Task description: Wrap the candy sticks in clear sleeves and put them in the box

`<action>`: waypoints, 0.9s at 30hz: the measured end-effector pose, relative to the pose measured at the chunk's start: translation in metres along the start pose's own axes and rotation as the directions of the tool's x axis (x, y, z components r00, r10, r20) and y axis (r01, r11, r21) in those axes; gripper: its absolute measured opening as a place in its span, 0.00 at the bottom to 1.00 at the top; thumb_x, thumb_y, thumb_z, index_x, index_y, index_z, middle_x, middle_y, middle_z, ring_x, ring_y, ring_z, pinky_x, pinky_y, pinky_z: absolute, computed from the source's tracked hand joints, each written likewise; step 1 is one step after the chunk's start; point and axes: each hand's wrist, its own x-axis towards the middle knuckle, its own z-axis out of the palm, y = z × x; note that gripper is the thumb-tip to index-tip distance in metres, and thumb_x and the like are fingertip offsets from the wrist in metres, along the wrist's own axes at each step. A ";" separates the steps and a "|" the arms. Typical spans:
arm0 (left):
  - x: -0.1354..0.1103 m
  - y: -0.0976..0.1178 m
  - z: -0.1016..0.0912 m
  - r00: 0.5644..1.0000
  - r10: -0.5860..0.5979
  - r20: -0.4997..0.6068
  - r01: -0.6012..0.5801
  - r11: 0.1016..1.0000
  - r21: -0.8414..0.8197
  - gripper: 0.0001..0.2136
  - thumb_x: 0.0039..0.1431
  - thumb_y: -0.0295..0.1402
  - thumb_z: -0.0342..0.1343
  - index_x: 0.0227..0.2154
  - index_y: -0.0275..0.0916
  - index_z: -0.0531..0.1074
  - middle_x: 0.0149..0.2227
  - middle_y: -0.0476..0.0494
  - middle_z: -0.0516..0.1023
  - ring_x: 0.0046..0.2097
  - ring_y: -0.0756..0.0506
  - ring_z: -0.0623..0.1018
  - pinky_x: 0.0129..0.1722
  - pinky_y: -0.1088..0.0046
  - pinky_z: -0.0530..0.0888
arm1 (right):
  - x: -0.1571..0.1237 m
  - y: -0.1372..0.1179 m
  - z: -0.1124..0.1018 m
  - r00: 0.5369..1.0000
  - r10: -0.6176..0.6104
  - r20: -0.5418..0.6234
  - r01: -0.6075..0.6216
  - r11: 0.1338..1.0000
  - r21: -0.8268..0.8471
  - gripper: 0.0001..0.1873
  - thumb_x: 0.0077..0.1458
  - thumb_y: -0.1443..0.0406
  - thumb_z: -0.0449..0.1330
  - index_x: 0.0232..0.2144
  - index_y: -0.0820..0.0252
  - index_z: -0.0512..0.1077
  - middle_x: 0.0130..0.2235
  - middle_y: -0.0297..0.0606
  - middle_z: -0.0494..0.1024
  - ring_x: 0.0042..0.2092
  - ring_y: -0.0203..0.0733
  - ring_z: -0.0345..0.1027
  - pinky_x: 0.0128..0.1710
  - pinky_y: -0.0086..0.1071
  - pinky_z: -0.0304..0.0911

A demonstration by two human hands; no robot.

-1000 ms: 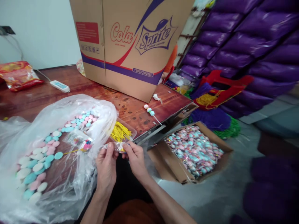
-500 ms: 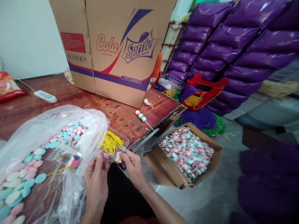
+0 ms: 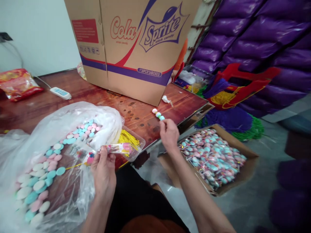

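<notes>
My left hand (image 3: 104, 171) is closed, pinching a small clear candy wrapper (image 3: 119, 148) with pink and yellow print that sticks out to the right. At the table's front edge my right hand (image 3: 169, 135) has its fingers closed at a candy stick (image 3: 158, 114) with pink, white and blue pieces. Its stick is hidden by the fingers. Behind the wrapper stands a clear tray of yellow sticks (image 3: 128, 139). Left of my left hand, pink, blue and white candies (image 3: 39, 186) lie in an open plastic bag (image 3: 60, 115), near a candy on a yellow stick (image 3: 75, 166).
A tall cardboard carton (image 3: 128, 77) stands at the back of the table. Below the edge, to the right, an open box (image 3: 250, 161) is full of wrapped candies. A red stool (image 3: 255, 77), coloured strings and stacked purple packs (image 3: 243, 32) are farther right. Part of a person shows behind the carton.
My right hand has left the wrapper and reached forward to the right, onto the candy stick. My left hand keeps hold of the wrapper. The camera view has shifted.
</notes>
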 end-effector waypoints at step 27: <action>0.023 0.006 -0.026 0.999 0.035 -0.013 -0.035 0.998 0.061 0.12 0.49 0.37 0.70 0.28 0.39 0.72 0.31 0.50 0.79 0.32 0.51 0.78 0.38 0.72 0.75 | -0.107 -0.040 -0.064 0.901 -0.410 0.142 0.284 0.803 0.524 0.06 0.62 0.68 0.60 0.33 0.56 0.77 0.31 0.35 0.79 0.33 0.39 0.71 0.36 0.35 0.64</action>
